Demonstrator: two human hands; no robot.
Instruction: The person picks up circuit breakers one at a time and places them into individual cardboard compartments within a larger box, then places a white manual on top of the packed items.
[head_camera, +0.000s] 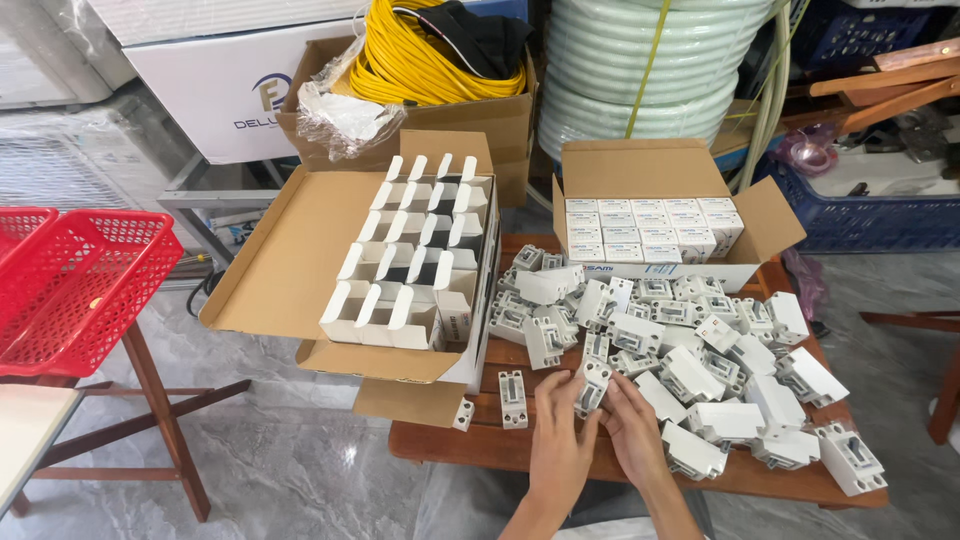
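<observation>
The small plastic switch unit (592, 385) between the hands is white with a grey face, like the heap of white-and-grey units (690, 350) on the reddish-brown wooden table (450, 445). The open brown cardboard box (300, 250) holds white folded cartons (415, 250). A red lattice plastic basket (75, 290) stands at the left; a yellow coiled cable (420, 60) lies behind, beside pale green coiled hose (640, 70). The floor (300, 470) is grey marbled tile.

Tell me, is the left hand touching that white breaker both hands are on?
Touching. The head view shows the left hand fingers wrapped on the white breaker, right hand beside it.
</observation>
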